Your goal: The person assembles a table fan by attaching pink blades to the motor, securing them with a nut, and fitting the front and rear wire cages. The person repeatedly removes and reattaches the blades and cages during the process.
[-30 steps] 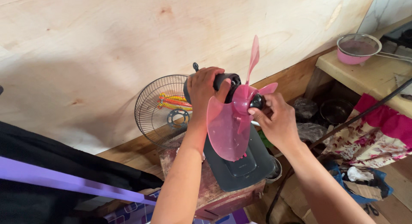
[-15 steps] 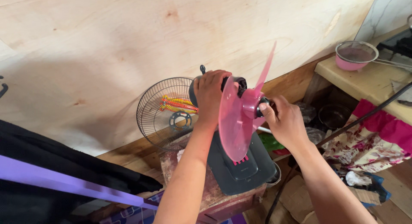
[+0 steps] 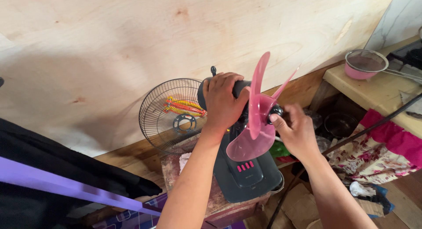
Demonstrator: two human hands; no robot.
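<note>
Pink translucent plastic marks the fan blade [image 3: 257, 123], seated on the front of the dark grey fan motor [image 3: 228, 95] above the fan's base [image 3: 246, 176], which stands on a worn red box [image 3: 211, 198]. The left hand [image 3: 224, 101] wraps closed around the motor housing. The right hand [image 3: 296, 130] pinches the black hub cap [image 3: 275, 111] at the blade's centre. The thin blade could flex or crack if the hub is forced crooked. The blade's shaft axis points right, toward the right hand; its longest vane rises upward. A wire grille [image 3: 173, 115] leans against the plywood wall [image 3: 132, 40] behind.
</note>
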